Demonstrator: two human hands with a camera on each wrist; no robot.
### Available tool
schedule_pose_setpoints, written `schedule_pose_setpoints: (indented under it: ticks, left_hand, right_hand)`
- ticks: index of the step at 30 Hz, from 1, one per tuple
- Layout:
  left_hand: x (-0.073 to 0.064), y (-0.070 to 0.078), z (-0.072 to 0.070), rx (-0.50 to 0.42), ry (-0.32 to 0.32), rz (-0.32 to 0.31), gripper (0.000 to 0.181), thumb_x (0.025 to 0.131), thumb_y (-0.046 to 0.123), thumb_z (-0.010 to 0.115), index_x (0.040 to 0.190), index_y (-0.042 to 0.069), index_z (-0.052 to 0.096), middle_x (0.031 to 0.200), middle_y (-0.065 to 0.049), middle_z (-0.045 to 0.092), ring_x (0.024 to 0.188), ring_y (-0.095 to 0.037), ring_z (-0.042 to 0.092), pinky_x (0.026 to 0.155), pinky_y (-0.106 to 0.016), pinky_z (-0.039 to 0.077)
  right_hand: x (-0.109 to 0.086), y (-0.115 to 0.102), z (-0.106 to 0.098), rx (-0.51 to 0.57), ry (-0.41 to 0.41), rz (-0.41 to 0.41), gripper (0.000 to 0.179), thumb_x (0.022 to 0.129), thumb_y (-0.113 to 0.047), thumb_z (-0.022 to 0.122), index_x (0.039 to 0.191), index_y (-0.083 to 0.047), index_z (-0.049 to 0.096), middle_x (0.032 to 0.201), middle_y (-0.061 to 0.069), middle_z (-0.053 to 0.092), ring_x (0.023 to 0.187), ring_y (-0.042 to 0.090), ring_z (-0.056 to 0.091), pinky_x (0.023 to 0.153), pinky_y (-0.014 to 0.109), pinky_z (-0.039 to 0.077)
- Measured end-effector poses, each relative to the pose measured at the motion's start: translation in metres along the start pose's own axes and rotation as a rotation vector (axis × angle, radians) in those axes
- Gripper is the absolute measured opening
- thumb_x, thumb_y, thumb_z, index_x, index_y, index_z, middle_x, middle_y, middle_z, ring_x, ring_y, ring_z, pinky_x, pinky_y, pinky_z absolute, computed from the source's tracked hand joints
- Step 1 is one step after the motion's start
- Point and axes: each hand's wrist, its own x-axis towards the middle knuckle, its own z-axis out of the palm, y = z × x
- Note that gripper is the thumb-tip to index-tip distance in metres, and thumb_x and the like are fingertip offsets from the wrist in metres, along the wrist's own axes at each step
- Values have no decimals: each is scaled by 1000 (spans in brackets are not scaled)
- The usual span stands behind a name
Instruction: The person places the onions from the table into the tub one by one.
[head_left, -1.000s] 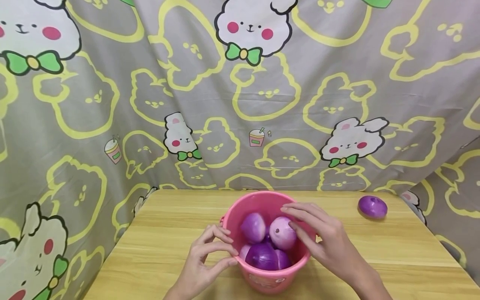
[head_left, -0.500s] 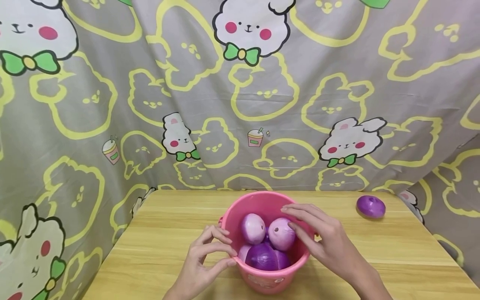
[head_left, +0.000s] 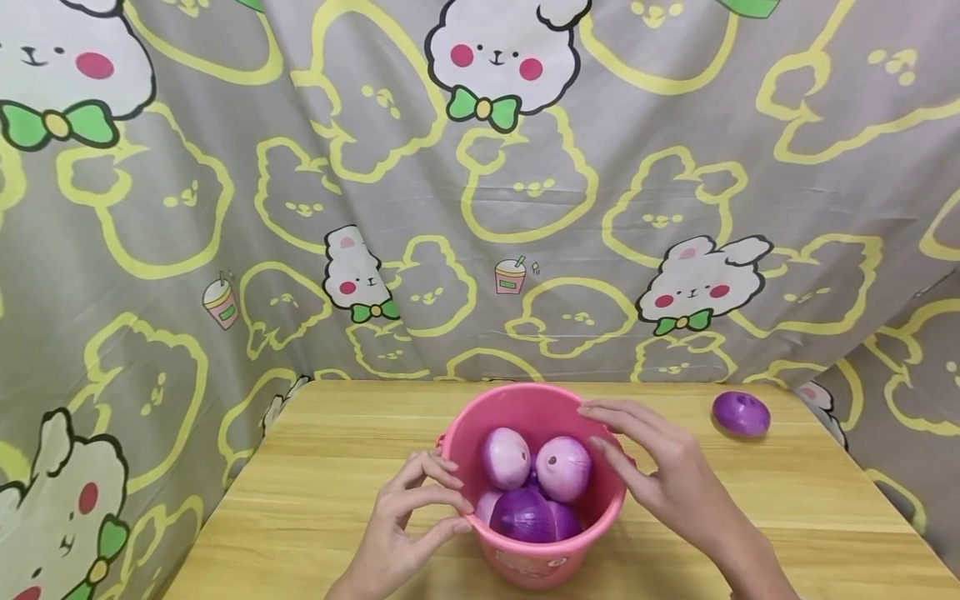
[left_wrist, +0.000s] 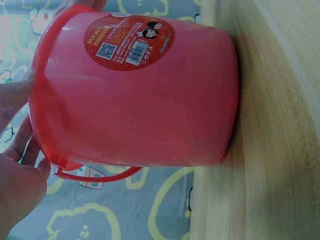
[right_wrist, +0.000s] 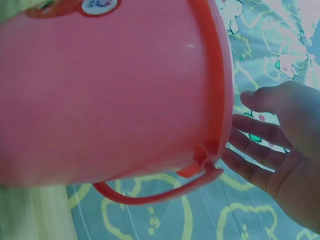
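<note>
A pink plastic bucket (head_left: 536, 562) stands upright on the wooden table, with several purple onions (head_left: 564, 468) inside. Two onions show pale ends with a dark spot; a deep purple one lies nearest the front. My left hand (head_left: 408, 517) holds the bucket's rim at the near left, thumb and fingertips right at the edge. At the right side, my right hand (head_left: 667, 479) has its fingers extended over the rim and holds nothing. In the right wrist view, that hand's fingers (right_wrist: 255, 150) are spread beside the rim.
Another purple onion (head_left: 741, 414) lies on the table (head_left: 360, 442) at the back right. The bucket's handle (left_wrist: 105, 177) hangs down along its far side. Behind the table hangs a grey curtain (head_left: 420, 208) with cartoon prints.
The left onion in the bucket has turned, so its pale end now shows. My right hand has shifted slightly right, away from the onions. The left hand stays at the rim.
</note>
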Motion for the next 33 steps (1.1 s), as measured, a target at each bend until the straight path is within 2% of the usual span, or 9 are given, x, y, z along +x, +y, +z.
schedule_pose_setpoints:
  ticks: [5, 9, 14, 19, 31, 33]
  left_hand:
    - [-2, -2, 0, 1, 2, -3, 17, 82, 0, 83, 96, 5, 75, 104, -9, 62, 110, -27, 56, 106, -34, 44]
    - [-4, -3, 0, 4, 3, -6, 18, 81, 0, 83, 96, 5, 75, 104, -9, 62, 110, -27, 56, 106, -34, 44]
    - [-4, -4, 1, 0, 2, -11, 19, 81, -1, 83, 97, 6, 75, 103, -10, 62, 111, -27, 56, 108, -33, 43]
    - [-3, -3, 2, -6, 3, -6, 19, 81, -2, 83, 97, 5, 75, 103, -11, 62, 111, -27, 56, 108, -34, 42]
    - [0, -2, 2, -12, 6, 24, 17, 82, -1, 82, 96, 4, 74, 103, -10, 61, 111, -28, 57, 106, -33, 43]
    - [-1, -2, 2, -14, 5, 23, 18, 82, -2, 83, 96, 4, 74, 103, -10, 61, 111, -28, 57, 106, -33, 43]
  right_hand:
    - [-2, 10, -9, -29, 28, 2, 32, 101, -29, 68, 129, -12, 70, 124, 1, 70, 107, 16, 69, 96, 15, 50]
    - [-4, 17, -17, -57, 46, 19, 44, 85, -3, 81, 127, -10, 71, 123, 3, 71, 106, 13, 69, 93, 14, 51]
    - [-5, 25, -26, -87, 78, 52, 58, 72, 11, 84, 125, -9, 72, 123, 4, 72, 110, 11, 67, 92, 13, 51]
    - [-6, 30, -34, -86, 87, 76, 59, 72, 13, 83, 126, -9, 72, 124, 5, 71, 116, 11, 65, 93, 15, 51]
    - [-12, 44, -46, -137, 104, 138, 56, 76, 8, 84, 127, -11, 71, 126, 6, 69, 118, 9, 62, 94, 12, 50]
    - [-12, 47, -47, -157, 121, 131, 55, 75, 7, 84, 126, -11, 72, 127, 7, 69, 113, 8, 63, 88, 11, 50]
